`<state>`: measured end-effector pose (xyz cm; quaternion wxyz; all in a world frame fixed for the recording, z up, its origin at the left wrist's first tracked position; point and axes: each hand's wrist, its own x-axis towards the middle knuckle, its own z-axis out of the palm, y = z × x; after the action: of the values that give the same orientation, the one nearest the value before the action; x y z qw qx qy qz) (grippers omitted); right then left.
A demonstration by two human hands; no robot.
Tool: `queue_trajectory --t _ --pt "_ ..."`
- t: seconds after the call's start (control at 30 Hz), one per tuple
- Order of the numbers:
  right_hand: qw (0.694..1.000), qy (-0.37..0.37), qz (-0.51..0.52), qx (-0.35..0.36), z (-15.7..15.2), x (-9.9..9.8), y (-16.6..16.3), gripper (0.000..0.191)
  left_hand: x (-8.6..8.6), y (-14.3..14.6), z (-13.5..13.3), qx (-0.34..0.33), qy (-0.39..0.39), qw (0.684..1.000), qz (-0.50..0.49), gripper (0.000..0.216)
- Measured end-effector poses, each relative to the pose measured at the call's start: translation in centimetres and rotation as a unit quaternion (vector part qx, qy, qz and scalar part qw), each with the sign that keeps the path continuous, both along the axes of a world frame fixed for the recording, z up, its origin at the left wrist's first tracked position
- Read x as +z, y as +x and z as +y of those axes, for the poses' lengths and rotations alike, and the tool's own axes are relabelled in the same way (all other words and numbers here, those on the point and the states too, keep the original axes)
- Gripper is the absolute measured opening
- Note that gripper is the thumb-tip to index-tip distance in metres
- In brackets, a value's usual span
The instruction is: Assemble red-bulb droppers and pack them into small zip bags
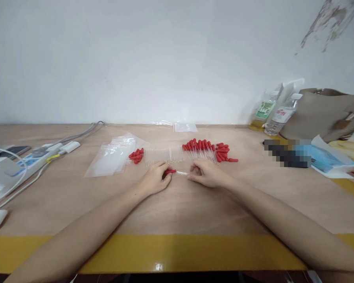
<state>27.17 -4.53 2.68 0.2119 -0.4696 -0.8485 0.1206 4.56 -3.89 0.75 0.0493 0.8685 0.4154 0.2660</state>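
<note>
Head, left hand point(154, 179), right hand point(207, 175) gripping dropper point(177, 172)

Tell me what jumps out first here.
The red bulbs stand out: a cluster at mid-table beyond the hands, with a smaller bunch to its left and clear tubes laid in a row between. Just nearer, the left hand pinches one red-capped dropper by its bulb while the right hand holds its clear end.

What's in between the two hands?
A single dropper: its red bulb is at the left hand, its clear tube reaches the right hand. The head view shows it.
</note>
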Motion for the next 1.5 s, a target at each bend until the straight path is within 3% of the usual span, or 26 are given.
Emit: queue_trajectory --t 0.1,0.27,0.47,0.63,0.87,1.07,1.37,1.5 --pt "0.998 -0.005 0.066 -0.008 0.4 -1.4 -0.9 0.03 -0.3 0.1 0.2 -0.001 -0.006 1.0 -0.026 0.017" --pt "0.995 0.022 0.084 -0.05 0.5 -3.2 -1.8 0.011 -0.2 0.4 0.4 0.003 -0.018 0.998 -0.058 0.018" --pt "0.987 0.025 0.154 -0.049 0.1 -3.1 -1.8 0.013 -0.2 0.7 0.0 0.01 -0.108 0.983 -0.145 0.016" --pt "0.988 0.027 0.149 -0.026 -0.1 -2.9 -2.0 0.013 -0.8 1.0 0.2 -0.02 -0.176 0.959 -0.223 0.015" --pt "0.984 0.028 0.173 -0.035 -0.2 -2.7 -2.0 0.013 -1.3 1.2 0.7 -0.048 -0.222 0.923 -0.311 0.016" --pt "0.99 0.024 0.137 -0.021 -0.5 -2.4 -1.9 0.013 -1.3 1.2 0.5 -0.036 -0.219 0.93 -0.291 0.024" --pt "0.986 0.022 0.166 0.028 -0.2 -2.3 -1.4 0.013 -0.8 1.1 -0.1 -0.04 -0.206 0.94 -0.27 0.023" --pt "0.988 0.05 0.141 0.031 0.0 -2.3 -1.0 0.013 -0.8 1.0 -0.4 -0.054 -0.209 0.944 -0.249 0.02"
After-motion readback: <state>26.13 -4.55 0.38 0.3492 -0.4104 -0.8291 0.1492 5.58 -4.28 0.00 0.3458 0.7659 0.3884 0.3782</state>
